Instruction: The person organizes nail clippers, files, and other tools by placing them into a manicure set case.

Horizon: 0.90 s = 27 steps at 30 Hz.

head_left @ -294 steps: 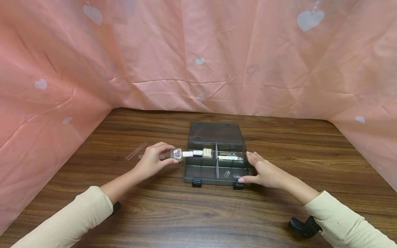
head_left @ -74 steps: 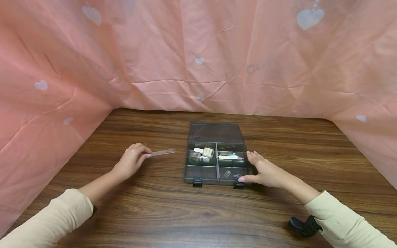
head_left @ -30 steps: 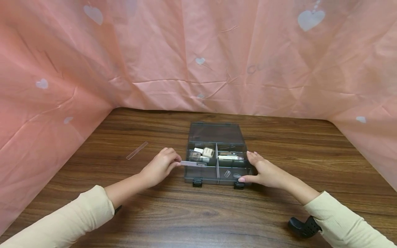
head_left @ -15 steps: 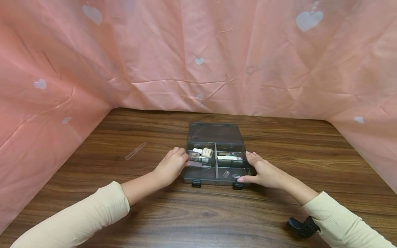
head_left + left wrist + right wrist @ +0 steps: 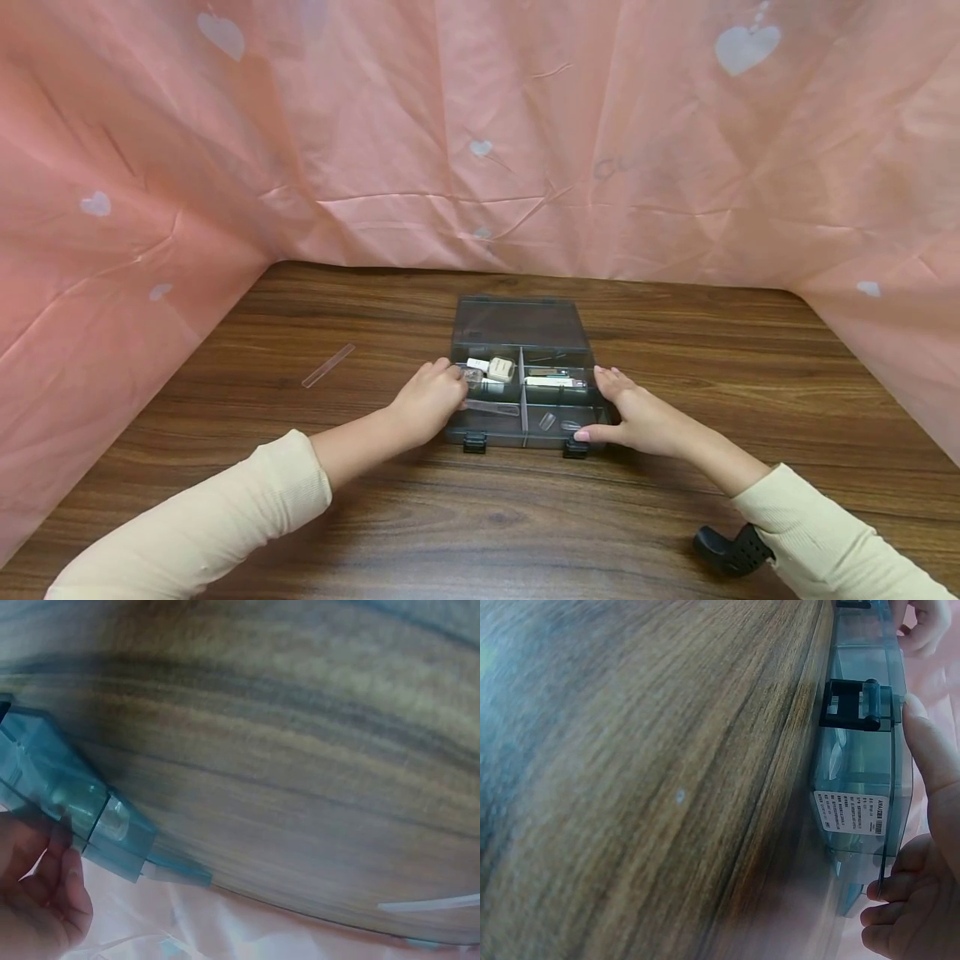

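Observation:
A smoky clear divided storage box (image 5: 486,430) stands with its lid (image 5: 522,322) laid back. My left hand (image 5: 427,402) reaches over its left wall and pinches one end of a clear flat strip (image 5: 492,408), which slants down into the front left compartment. My right hand (image 5: 648,417) holds the right side, thumb by the front latch (image 5: 576,448), fingers at the side wall; the right wrist view shows them along the rim. Two nail polish bottles (image 5: 501,370) lie in the back left compartment. A white-handled nail clipper (image 5: 553,382) lies back right, clear nail tips (image 5: 547,421) front right.
A second clear strip (image 5: 328,365) lies on the wooden table (image 5: 465,525), left of the box. Pink cloth (image 5: 525,208) with pale hearts hangs behind and at both sides. A black wrist-camera mount (image 5: 733,550) sits under the right sleeve.
My left hand has put a polish bottle in the back left compartment, picked up a strip and carried it right into the front left compartment, lowering it. The right hand has stayed put.

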Available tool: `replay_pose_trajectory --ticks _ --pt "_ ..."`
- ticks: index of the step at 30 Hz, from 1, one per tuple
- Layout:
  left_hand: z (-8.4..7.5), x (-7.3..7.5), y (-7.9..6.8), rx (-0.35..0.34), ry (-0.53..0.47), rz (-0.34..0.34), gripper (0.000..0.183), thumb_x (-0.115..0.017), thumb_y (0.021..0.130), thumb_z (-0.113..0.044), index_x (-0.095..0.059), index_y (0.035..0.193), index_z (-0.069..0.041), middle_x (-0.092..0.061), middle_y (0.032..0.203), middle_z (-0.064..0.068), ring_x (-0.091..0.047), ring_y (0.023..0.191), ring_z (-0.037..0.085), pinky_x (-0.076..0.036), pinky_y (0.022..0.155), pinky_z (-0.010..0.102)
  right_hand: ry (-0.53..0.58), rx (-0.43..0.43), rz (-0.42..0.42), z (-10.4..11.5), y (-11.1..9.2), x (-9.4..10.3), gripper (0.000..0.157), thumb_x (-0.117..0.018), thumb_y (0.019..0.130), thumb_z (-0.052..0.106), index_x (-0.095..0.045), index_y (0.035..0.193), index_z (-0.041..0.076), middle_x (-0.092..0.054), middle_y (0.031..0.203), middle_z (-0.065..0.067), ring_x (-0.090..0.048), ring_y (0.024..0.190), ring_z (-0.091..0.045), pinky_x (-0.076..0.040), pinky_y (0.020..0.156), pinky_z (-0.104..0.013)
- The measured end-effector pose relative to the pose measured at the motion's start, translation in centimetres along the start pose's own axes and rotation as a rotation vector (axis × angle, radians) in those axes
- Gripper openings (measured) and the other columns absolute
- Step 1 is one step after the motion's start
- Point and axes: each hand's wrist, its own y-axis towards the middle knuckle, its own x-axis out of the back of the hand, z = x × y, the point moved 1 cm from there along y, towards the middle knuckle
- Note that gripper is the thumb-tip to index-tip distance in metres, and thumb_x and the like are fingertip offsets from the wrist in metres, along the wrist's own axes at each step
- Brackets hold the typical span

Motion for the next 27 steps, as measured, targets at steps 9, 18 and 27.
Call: replay_pose_trajectory --ticks 9,18,27 --pt "-0.3 0.3 0.7 0.025 0.044 0.092 0.011 -0.074 0.075 -0.019 -0.073 0.072 -0.009 -0.066 0.079 0.004 -0.056 0.074 0.020 -0.045 0.059 0.031 0.001 0.000 -0.004 0.0 0.0 -0.1 0.102 -0.066 0.076 0.055 -0.027 0.138 -0.015 -0.027 0.144 -0.035 -0.018 0.135 -0.051 -0.022 0.107 -0.062" --pt "0.7 0.3 0.0 0.069 -0.170 0.003 0.008 -0.074 0.077 -0.020 -0.072 0.077 -0.013 -0.065 0.081 0.000 -0.054 0.074 0.017 -0.041 0.059 0.026 0.000 -0.005 0.002 0.0 -0.1 0.0 0.102 -0.066 0.076 0.056 -0.027 0.139 -0.014 -0.026 0.144 -0.034 -0.018 0.135 -0.050 -0.022 0.107 -0.062" --pt "2.6 0.0 -1.7 0.083 -0.286 -0.342 0.007 -0.074 0.077 -0.019 -0.072 0.078 -0.013 -0.066 0.076 -0.004 -0.057 0.082 0.015 -0.045 0.067 0.028 0.002 -0.003 0.001 0.0 0.0 0.0 0.102 -0.066 0.076 0.055 -0.027 0.139 -0.014 -0.026 0.144 -0.034 -0.018 0.135 -0.050 -0.022 0.107 -0.062"
